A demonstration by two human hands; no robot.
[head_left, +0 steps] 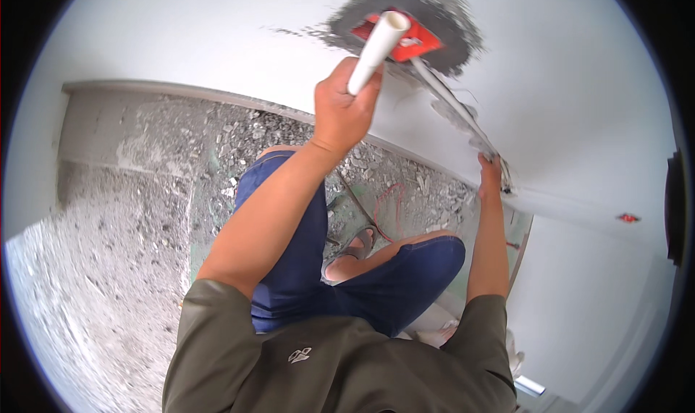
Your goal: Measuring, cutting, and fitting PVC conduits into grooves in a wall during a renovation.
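My left hand is wrapped round a short white plastic pipe, its open end pointing up and away from me. Behind that pipe, a red electrical box is set in the white wall, with a rough ring of dark grey mortar around it. A thin white conduit slants from the box down to the right along the wall. At its lower end my right hand has its fingers closed round the conduit, partly hiding it. The wall behind is chipped and grey there.
Broken rubble lies along the wall's foot, with dusty concrete floor to the left. A reddish wire lies near my sandalled foot. Another small red box sits in the wall at right.
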